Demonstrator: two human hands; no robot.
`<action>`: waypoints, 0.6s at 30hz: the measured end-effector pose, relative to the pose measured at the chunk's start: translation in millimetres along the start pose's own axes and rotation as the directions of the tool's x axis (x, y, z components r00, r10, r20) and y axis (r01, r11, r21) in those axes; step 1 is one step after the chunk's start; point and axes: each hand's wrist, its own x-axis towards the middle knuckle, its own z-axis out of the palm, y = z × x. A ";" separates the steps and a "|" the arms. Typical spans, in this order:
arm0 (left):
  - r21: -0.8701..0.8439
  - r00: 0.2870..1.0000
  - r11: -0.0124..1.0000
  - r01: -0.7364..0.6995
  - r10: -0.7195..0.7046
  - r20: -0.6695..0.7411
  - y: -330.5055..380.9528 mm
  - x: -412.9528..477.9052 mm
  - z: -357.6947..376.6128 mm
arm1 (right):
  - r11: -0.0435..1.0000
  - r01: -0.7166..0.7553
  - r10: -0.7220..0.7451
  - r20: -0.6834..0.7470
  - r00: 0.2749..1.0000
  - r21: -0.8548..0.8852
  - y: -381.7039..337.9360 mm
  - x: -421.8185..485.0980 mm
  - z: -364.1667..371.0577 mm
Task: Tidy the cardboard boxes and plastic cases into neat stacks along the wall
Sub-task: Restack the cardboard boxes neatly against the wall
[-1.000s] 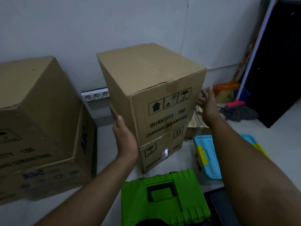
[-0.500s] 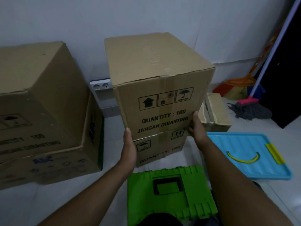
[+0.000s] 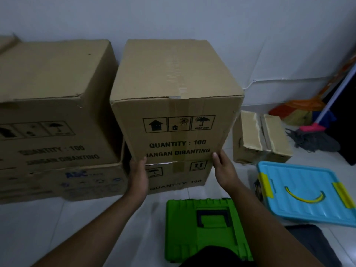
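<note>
A cardboard box [image 3: 177, 97] printed "QUANTITY : 100" sits squarely on a second such box [image 3: 179, 176] against the wall. My left hand [image 3: 137, 176] presses flat on the lower left corner of the top box's front. At the lower right corner my right hand [image 3: 224, 170] touches it with straight fingers. Left of this stack stands another cardboard box [image 3: 52, 105] on a wider carton [image 3: 63, 182]. A green plastic case [image 3: 206, 226] lies on the floor in front. A blue plastic case [image 3: 306, 191] with yellow latches lies at the right.
A small torn cardboard box [image 3: 262, 137] sits on the floor right of the stack. A mop [image 3: 314, 137] and a broom [image 3: 300, 106] lean in the right corner beside a dark cabinet [image 3: 346, 116]. A dark object [image 3: 316, 245] lies at bottom right. White floor tiles [image 3: 57, 228] lie at the left front.
The top box has been turned square and pushed back over the lower box, close beside the left stack. Both hands slid from its sides to the bottom front corners.
</note>
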 end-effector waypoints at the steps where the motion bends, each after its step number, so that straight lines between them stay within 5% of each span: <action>1: 0.064 1.000 0.998 -0.026 0.026 0.000 -0.5 -0.3 -5.1 | 1.000 0.008 -0.008 0.005 1.000 -0.017 -0.7 0.5 4.9; 8: 0.454 0.990 0.888 -0.072 0.118 -0.074 -18.1 2.2 -27.7 | 0.993 0.054 -0.055 0.001 0.999 -0.107 4.3 13.1 19.2; 18: 0.078 1.000 0.997 0.005 -0.006 0.006 -20.3 -2.4 -18.8 | 0.995 0.026 -0.033 -0.068 0.997 -0.096 6.4 -3.5 49.2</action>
